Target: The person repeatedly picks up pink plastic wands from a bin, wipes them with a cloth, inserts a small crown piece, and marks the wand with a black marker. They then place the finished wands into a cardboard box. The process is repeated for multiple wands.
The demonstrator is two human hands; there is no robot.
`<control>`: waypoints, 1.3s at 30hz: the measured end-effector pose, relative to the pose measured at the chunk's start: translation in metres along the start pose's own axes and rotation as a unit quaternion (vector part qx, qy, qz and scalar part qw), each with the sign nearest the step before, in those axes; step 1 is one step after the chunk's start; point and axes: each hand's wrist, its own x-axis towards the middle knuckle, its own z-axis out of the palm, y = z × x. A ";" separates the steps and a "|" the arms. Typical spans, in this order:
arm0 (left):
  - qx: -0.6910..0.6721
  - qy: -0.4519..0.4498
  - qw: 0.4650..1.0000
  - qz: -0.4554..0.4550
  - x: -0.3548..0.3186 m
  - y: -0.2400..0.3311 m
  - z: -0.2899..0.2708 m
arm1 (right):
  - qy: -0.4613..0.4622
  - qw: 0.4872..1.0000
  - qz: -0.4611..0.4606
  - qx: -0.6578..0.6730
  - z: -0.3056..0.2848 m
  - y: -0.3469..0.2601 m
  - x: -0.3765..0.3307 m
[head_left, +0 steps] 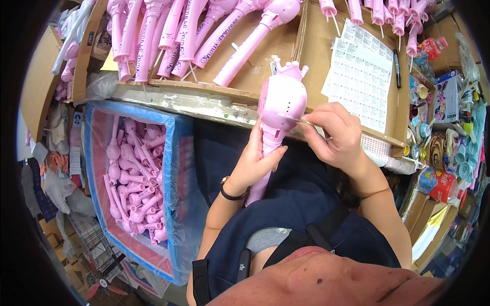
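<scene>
A pink toy wand (284,99) with a round head and a crown-shaped top stands upright in front of me, its handle running down toward my lap. My left hand (254,162) is closed round its neck, thumb across the front. Pinched between the thumb and fingers of my right hand (334,133) is a thin metal tool (298,121), whose tip reaches the lower side of the round head by a row of small dark holes. The tool's other end is hidden in my fingers.
Several pink wands (245,51) lie on the cardboard-lined bench at the back. A label sheet (357,76) and black pen (396,69) lie right. A blue-rimmed bin (176,153) full of pink wand parts (135,173) stands left. Stacked goods (449,132) crowd the right side.
</scene>
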 end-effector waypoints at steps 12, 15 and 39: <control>0.054 0.024 0.998 -0.020 -0.001 -0.001 0.003 | 0.023 0.996 -0.052 -0.066 -0.011 0.003 0.015; 0.031 0.035 0.998 -0.037 0.000 -0.001 0.005 | -0.049 0.996 -0.037 -0.059 -0.012 0.006 0.013; 0.014 0.020 0.999 -0.021 -0.001 -0.002 0.005 | -0.003 0.998 -0.046 -0.050 -0.001 0.008 0.012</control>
